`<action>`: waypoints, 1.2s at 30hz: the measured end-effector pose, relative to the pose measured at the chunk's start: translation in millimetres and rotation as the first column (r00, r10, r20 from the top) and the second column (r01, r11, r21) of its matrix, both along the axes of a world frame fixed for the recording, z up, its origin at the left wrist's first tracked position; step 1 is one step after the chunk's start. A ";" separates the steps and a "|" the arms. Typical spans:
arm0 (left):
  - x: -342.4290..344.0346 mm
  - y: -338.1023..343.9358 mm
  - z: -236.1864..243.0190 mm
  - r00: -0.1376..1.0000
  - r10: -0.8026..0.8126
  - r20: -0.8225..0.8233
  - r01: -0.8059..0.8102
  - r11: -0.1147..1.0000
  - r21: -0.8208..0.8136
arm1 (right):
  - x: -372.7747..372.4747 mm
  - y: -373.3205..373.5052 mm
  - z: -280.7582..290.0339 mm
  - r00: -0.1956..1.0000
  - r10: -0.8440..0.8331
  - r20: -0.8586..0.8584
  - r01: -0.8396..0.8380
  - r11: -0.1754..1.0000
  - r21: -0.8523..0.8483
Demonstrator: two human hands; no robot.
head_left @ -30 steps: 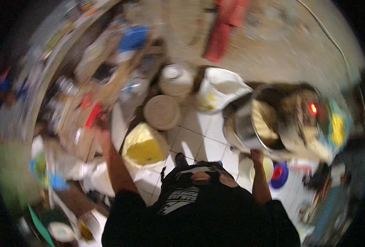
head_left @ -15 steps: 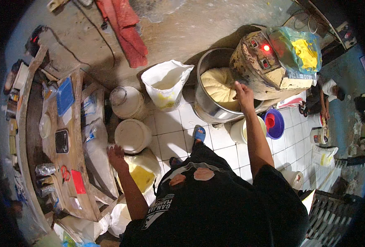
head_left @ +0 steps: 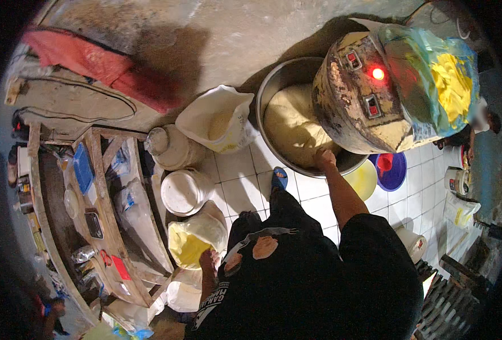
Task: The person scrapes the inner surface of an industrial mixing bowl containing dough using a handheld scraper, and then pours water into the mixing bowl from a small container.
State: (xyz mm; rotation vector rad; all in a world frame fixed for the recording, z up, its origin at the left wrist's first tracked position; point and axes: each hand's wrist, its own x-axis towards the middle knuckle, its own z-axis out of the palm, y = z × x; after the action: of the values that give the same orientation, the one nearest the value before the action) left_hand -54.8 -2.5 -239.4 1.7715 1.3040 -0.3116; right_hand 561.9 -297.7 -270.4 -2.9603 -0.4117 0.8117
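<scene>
Inside a large steel mixing bowl [head_left: 260, 116] lies a big mass of pale dough [head_left: 293, 122]. My right hand [head_left: 325, 159] reaches over the near rim to the dough's edge, its fingers bunched together; whether they pinch any dough is hidden. Over the bowl's right side leans the worn mixer head [head_left: 347, 85], with switches and a lit red lamp. My left hand [head_left: 208, 258] hangs low at my side, loosely open, beside an opened white sack with a yellow inside [head_left: 185, 246].
An open white sack [head_left: 214, 122] and lidded white tubs [head_left: 185, 191] stand left of the bowl. A yellowish bucket [head_left: 363, 180] and a purple bucket [head_left: 397, 173] stand right. Wooden shelving [head_left: 132, 226] lines the left. A bag with yellow contents [head_left: 452, 88] rests on the mixer. Someone sits far right.
My right hand has gone down from above the bowl to the dough by the near rim. My left hand has drawn back toward my body. The view has shifted closer to the bowl.
</scene>
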 end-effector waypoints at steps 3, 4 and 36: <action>3.2 -39.9 31.0 0.876 0.457 0.154 -0.393 0.861 -0.322 | 1.4 -31.1 -71.4 0.978 0.207 0.030 -0.205 0.978 -0.038; -17.7 -53.2 31.5 0.900 0.418 0.125 -0.363 0.876 -0.318 | -1.6 -12.6 -64.0 0.952 0.304 -0.040 -0.305 0.952 -0.016; 92.3 -25.7 98.1 0.675 0.736 -0.059 -0.688 0.598 -0.410 | 59.2 139.8 -55.7 0.752 0.659 -0.008 -0.659 0.752 0.016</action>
State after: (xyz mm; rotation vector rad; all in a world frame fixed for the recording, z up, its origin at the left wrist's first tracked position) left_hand 37.4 -28.2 -141.3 0.7908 1.6147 -0.0019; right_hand 621.2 -157.9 -326.2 -2.7728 -1.5145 0.8475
